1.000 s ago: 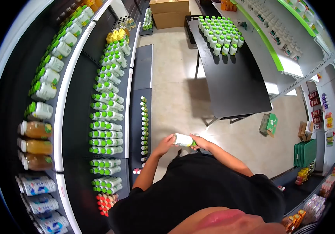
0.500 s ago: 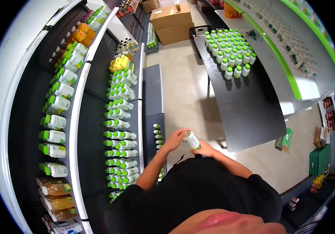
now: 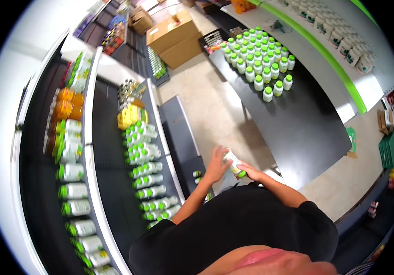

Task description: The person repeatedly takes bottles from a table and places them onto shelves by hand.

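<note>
A white bottle with a green cap is held in front of my body, tilted so that the cap points down and to the right. My right hand grips it near the capped end. My left hand is at the opposite end, thumb and fingers around the bottle's base; these fingers are slightly blurred. Print on the label is too small to read.
On the right, a dark table carries several similar green-capped bottles. Shelves on the left hold rows of bottles and yellow containers. Cardboard boxes stand at the far end of the aisle.
The view has turned, and the shelves and table appear tilted. The bottle and both hands sit slightly farther right in view. My left hand's fingers have shifted on the bottle's base.
</note>
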A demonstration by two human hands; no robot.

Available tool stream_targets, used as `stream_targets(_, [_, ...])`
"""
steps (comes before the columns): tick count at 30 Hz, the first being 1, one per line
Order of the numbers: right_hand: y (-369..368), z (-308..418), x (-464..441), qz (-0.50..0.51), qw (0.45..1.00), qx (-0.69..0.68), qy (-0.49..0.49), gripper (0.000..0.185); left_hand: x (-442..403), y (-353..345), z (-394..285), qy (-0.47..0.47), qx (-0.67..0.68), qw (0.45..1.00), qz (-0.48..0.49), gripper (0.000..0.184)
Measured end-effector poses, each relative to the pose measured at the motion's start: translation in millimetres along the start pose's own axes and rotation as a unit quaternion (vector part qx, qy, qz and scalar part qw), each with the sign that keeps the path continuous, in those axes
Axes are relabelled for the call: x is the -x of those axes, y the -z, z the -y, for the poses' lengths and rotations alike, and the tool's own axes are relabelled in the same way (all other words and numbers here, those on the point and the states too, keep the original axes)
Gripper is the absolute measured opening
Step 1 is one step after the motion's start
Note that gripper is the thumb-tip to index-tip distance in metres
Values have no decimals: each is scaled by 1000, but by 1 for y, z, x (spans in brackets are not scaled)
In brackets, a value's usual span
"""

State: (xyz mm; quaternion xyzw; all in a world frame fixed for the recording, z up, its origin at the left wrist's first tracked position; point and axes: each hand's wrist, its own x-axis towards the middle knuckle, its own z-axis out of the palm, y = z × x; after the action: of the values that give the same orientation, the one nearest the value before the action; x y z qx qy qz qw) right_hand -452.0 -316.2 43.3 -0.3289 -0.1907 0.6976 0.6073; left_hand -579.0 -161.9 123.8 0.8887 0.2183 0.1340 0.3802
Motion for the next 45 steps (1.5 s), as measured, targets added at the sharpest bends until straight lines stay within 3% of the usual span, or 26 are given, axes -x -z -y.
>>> stream_targets(1, [4, 1, -5, -20, 999, -48, 14, 45, -20, 5, -8, -37, 14, 999, 36, 44])
stream_targets(2, [13, 2, -12, -51, 994, -94, 3, 39, -34, 5, -5, -17, 47, 996, 71, 45])
stream_targets(4, [45, 6, -32, -58, 996, 66, 29, 34, -78, 10, 3, 14, 105, 984, 147, 49])
stream_targets(7, [51, 37, -55, -156, 985, 7, 71, 34, -147, 17, 9, -38, 131, 975, 173, 50])
stream_targets(10, [35, 86, -84, -280, 939, -115, 165, 43, -213, 6, 27, -65, 144, 966, 206, 51])
stream_targets(13, [55, 101, -116, -368, 890, -56, 264, 46, -283, -5, 35, -57, 147, 951, 266, 51])
stream_targets(17, [51, 152, -116, -518, 794, -30, 318, 50, -354, -34, 14, -83, 223, 918, 316, 52])
stream_targets(18, [58, 162, -108, -527, 790, -51, 309, 51, -366, -36, -2, -77, 251, 906, 333, 53])
stream_targets(19, [65, 171, -101, -528, 786, -58, 317, 52, -378, -36, -16, -54, 197, 897, 392, 57])
stream_targets(22, [87, 216, -71, -525, 777, -54, 343, 53, -410, -75, -35, -114, 231, 888, 381, 65])
stream_targets(24, [109, 250, -56, -562, 747, 44, 352, 52, -434, -91, -63, -125, 265, 880, 373, 68])
stream_targets(28, [186, 312, -34, -695, 627, 249, 248, 47, -484, -141, -97, -157, 219, 898, 346, 62])
stream_targets(30, [227, 342, -31, -734, 554, 319, 230, 48, -511, -173, -100, -169, 216, 884, 378, 60])
stream_targets(32, [277, 361, -32, -748, 552, 343, 138, 50, -537, -202, -98, -252, 145, 880, 375, 60])
stream_targets(35, [330, 386, -38, -762, 534, 367, 25, 53, -563, -240, -83, -259, 51, 886, 380, 64])
stream_targets(40, [378, 411, -50, -752, 548, 365, -42, 52, -579, -280, -51, -280, -96, 874, 385, 67])
stream_targets(45, [399, 415, -67, -760, 553, 331, -85, 53, -582, -276, -42, -278, -61, 873, 396, 68])
